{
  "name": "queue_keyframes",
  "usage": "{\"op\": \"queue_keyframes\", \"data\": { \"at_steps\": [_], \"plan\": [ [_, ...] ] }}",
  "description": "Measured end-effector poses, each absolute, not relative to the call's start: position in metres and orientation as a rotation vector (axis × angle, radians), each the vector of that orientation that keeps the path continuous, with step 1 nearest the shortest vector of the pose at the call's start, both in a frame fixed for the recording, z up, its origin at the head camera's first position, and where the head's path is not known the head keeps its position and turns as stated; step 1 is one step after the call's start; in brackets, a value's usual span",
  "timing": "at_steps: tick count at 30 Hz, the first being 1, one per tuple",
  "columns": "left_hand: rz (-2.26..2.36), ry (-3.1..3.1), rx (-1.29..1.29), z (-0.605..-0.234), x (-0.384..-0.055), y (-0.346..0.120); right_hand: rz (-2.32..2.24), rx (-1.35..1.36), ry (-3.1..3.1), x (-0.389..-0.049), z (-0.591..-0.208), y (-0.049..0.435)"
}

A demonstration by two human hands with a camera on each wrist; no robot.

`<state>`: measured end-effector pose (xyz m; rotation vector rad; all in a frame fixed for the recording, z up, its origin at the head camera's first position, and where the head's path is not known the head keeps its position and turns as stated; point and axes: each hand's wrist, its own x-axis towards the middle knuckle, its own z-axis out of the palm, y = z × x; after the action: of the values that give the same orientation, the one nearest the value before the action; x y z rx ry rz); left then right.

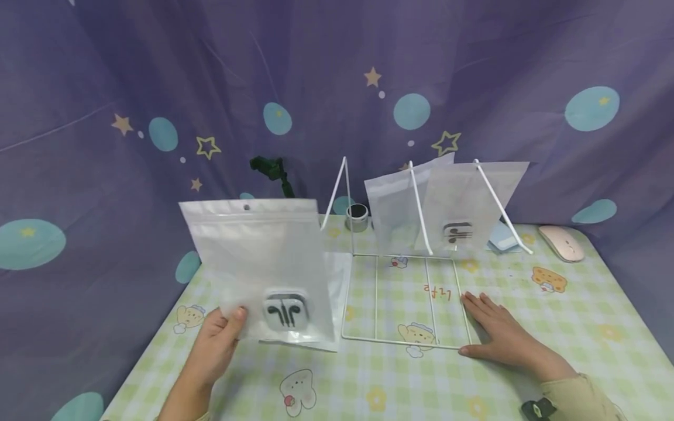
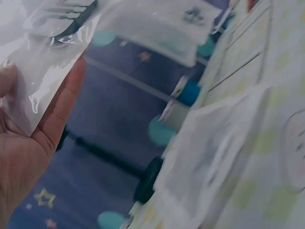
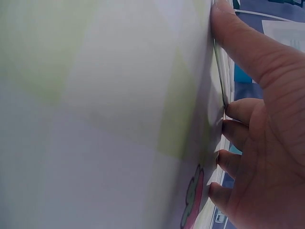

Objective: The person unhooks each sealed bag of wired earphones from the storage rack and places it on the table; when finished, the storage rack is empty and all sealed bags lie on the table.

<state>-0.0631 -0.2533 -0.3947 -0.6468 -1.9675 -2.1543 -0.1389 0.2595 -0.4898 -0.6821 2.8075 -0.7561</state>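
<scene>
Evidently both hands have work here. Nearest, the left hand [image 1: 216, 342] grips a translucent pouch [image 1: 258, 257] by its lower left corner, thumb in front and fingers behind; that low hold probably leaves the punched hole at the top edge unobstructed. The pouch stands roughly upright above the counter [image 1: 579, 351], left of the rack, with earphones [image 1: 286, 311] in a small case showing near its bottom.

The right hand [image 1: 497, 333] grasps nothing: its palm is down on the counter, with fingertips and thumb against the right side of the white wire rack [image 1: 389, 342], seemingly to steady so light a frame. A dark band [image 1: 538, 409] circles that wrist.

Just behind the held pouch, another pouch [image 1: 342, 280] lies flat on the counter, mostly covered from the head view.

Farther off, the rack's left hook [image 1: 334, 193] shows no pouch on it, while one pouch [image 1: 392, 210] hangs at the middle hook [image 1: 419, 204] and another [image 1: 455, 196] at the right hook [image 1: 502, 204]. The hooks slope upward at their far ends, which would explain the pouches hanging well back.

Beyond are a round metallic container [image 1: 358, 219], a blue packet [image 1: 504, 238], a pink mouse [image 1: 562, 242], a dark green stand [image 1: 271, 168] and the purple curtain [image 1: 316, 58].
</scene>
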Motion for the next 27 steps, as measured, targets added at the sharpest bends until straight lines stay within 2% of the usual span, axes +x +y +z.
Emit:
{"op": "queue_keyframes", "data": {
  "at_steps": [8, 18, 27],
  "plan": [
    [-2.151, -2.01, -0.265, -0.389, -0.077, -0.317, -0.745, -0.688, 2.814, -0.141, -0.489, 0.259],
    [-2.059, -2.48, 0.151, -0.416, -0.1, -0.389, -0.747, -0.688, 2.817, -0.14, -0.491, 0.26],
    [-1.998, -2.759, 0.326, -0.448, -0.119, -0.425, -0.749, -0.685, 2.814, -0.14, -0.493, 0.261]
  ]
}}
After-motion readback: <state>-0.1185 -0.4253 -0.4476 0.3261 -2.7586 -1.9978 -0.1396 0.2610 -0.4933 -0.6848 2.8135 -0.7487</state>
